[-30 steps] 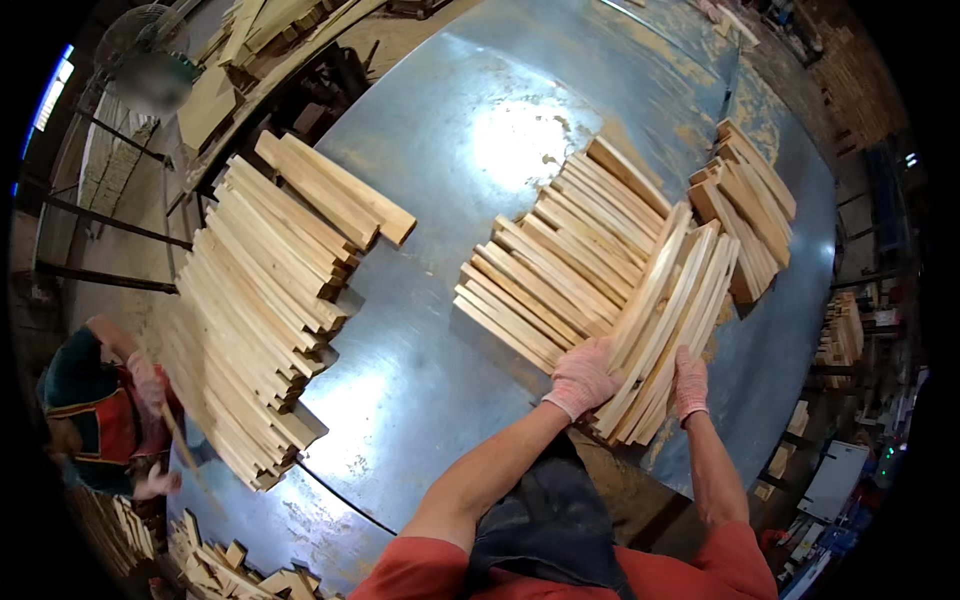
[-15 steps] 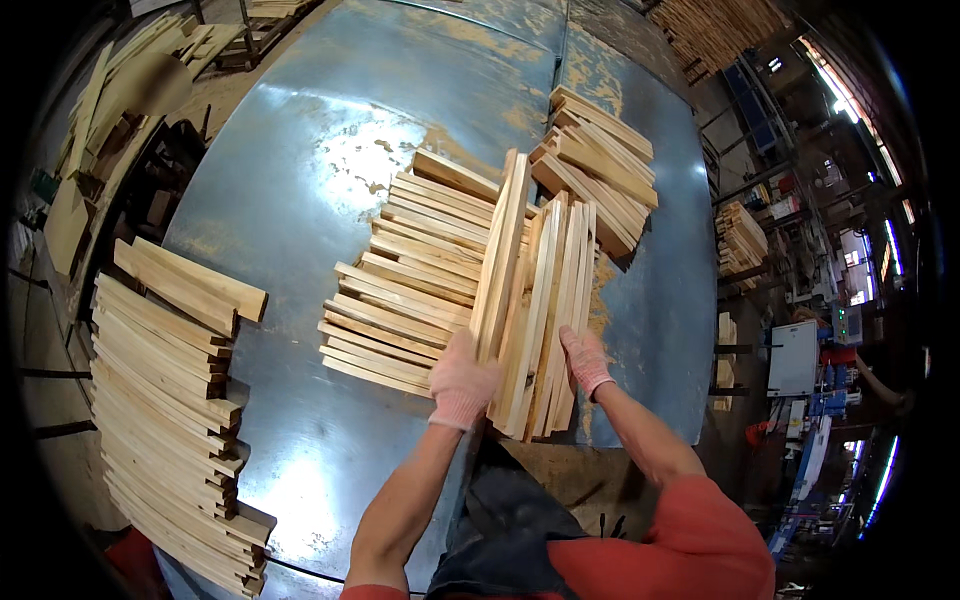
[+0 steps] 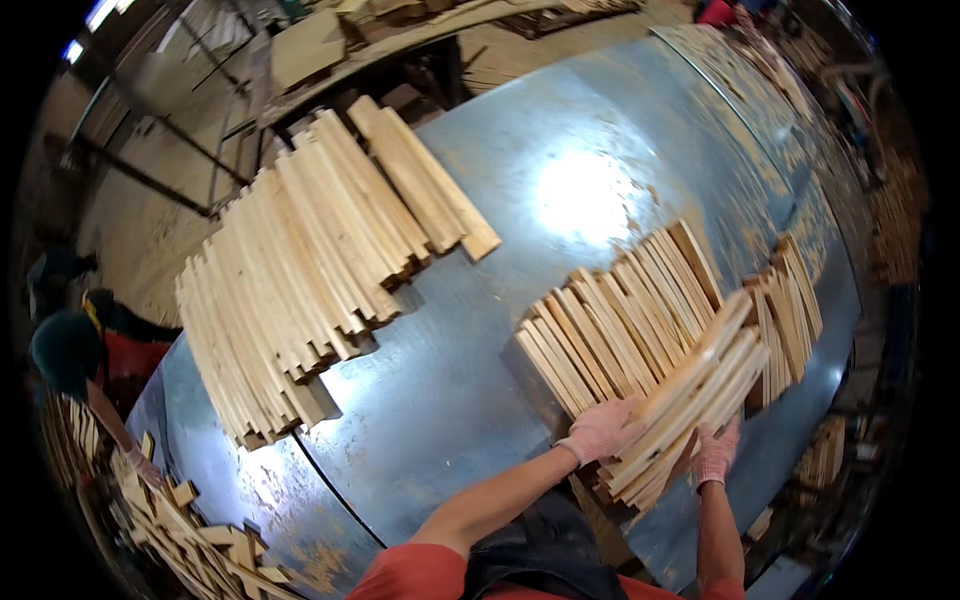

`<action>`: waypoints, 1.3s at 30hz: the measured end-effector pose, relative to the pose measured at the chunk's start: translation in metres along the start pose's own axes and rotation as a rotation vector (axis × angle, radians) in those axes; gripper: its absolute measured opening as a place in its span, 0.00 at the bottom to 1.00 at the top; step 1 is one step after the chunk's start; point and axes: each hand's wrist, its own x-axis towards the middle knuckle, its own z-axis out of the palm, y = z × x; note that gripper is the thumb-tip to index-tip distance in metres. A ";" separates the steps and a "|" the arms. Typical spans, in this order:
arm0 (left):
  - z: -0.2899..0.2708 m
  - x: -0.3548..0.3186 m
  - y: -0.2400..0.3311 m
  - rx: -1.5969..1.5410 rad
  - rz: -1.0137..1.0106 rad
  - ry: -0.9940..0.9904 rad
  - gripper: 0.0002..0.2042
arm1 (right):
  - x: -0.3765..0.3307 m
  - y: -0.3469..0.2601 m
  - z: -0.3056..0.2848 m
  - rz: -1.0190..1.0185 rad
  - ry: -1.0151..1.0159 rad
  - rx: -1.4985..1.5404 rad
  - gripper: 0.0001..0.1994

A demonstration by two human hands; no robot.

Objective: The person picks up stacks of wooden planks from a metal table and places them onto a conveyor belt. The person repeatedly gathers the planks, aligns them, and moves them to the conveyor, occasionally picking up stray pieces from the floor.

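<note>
Both my hands wear pink knit gloves and press in on a bundle of pale wooden strips (image 3: 690, 400). My left hand (image 3: 603, 430) grips the bundle's near left side, and my right hand (image 3: 718, 452) closes on its near right side. The bundle slants away to the far right, its strips side by side. It partly covers a row of wooden strips (image 3: 620, 325) lying on the metal tabletop. Some fingers are hidden behind the wood.
A long row of pale boards (image 3: 290, 260) lies on the left of the metal table (image 3: 440, 350). Another strip stack (image 3: 785, 315) sits beyond the bundle. At far left a person (image 3: 110, 350) reaches toward a pile of wood pieces (image 3: 215, 535). A workbench (image 3: 400, 45) stands behind.
My view has turned left, so the table and stacks appear rotated and the person at far left has come into sight. My hands stay on the bundle of strips.
</note>
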 end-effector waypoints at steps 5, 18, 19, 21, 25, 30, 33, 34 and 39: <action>-0.066 -0.095 -0.105 -0.300 -0.093 0.728 0.24 | 0.049 -0.141 0.047 -0.551 -0.076 0.418 0.41; -0.192 -0.265 -0.295 -1.019 -0.492 1.717 0.35 | -0.020 -0.592 0.309 -0.712 -0.594 0.016 0.43; -0.201 -0.264 -0.300 -1.081 -0.517 1.703 0.43 | -0.034 -0.600 0.316 -0.718 -0.586 -0.021 0.42; -0.216 -0.253 -0.301 -1.128 -0.494 1.719 0.35 | -0.051 -0.613 0.333 -0.685 -0.470 0.012 0.36; -0.217 -0.234 -0.321 -1.205 -0.447 1.753 0.29 | -0.038 -0.610 0.354 -0.611 -0.714 0.522 0.28; -0.211 -0.225 -0.334 -0.883 -0.646 1.847 0.31 | -0.077 -0.633 0.327 -0.825 -0.771 0.195 0.28; -0.211 -0.225 -0.326 -0.684 -0.790 1.691 0.30 | -0.056 -0.620 0.361 -0.934 -0.587 0.245 0.27; -0.213 -0.228 -0.322 -0.628 -0.848 1.590 0.31 | -0.041 -0.614 0.376 -0.998 -0.493 0.261 0.26; -0.205 -0.201 -0.280 -0.672 -0.731 1.316 0.26 | 0.022 -0.647 0.341 -0.812 -0.880 0.224 0.29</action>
